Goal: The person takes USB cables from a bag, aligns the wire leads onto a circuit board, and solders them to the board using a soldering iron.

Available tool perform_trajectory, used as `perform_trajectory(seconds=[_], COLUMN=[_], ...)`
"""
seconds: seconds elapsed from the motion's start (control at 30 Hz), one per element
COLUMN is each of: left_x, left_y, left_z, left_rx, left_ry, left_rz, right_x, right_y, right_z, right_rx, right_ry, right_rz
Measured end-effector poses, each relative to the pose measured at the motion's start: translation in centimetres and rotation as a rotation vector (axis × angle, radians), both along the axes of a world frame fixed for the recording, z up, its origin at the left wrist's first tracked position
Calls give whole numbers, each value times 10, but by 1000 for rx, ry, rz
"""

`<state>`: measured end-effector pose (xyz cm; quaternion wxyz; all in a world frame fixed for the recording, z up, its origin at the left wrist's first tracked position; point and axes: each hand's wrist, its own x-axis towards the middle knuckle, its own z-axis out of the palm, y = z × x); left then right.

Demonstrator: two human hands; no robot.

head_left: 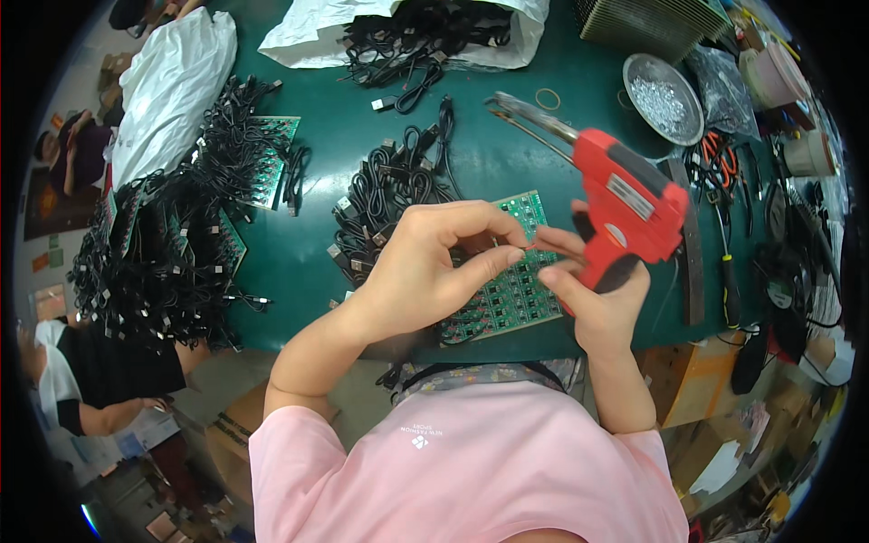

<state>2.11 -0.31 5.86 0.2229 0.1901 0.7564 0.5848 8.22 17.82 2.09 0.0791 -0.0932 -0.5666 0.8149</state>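
My left hand (430,262) is above a green circuit board (536,303), thumb and forefinger pinched together. Whatever lies between those fingertips is too small to make out. In my right hand (605,308) is a red soldering gun (634,195), its grip against the palm. The gun's metal tip points up and left, away from the board. The right thumb and fingertips reach toward the left fingertips, close to them. Small black parts sit in rows on the board, and black cables lie at its lower left corner. My left hand hides part of the board.
A pile of black USB cables (385,185) lies left of the board. More cables with boards (163,262) heap at the far left beside a white bag (176,90). A metal bowl (663,100) of small shiny pieces, a metal bar (692,262) and a screwdriver (729,281) are right.
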Motion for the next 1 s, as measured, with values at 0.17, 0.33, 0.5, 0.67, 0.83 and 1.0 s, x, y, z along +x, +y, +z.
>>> perform_trajectory(seconds=[0.17, 0.33, 0.5, 0.67, 0.83, 1.0], left_x=[8, 22, 33, 29, 32, 42], left_y=[3, 12, 12, 4, 3, 9], left_z=[-5, -12, -24, -23, -17, -29], left_rx=[16, -203, -370, -239, -119, -136], left_ry=[57, 514, 583, 449, -161, 208], left_rz=[-8, 19, 37, 23, 115, 161], right_x=[-1, 7, 17, 18, 18, 21], right_y=[2, 3, -8, -6, -5, -12], right_z=[-1, -4, -17, -6, -6, -13], right_rx=[0, 303, 498, 342, 466, 423], right_ry=[-24, -61, 11, -47, 11, 19], right_rz=[98, 124, -6, 82, 61, 53])
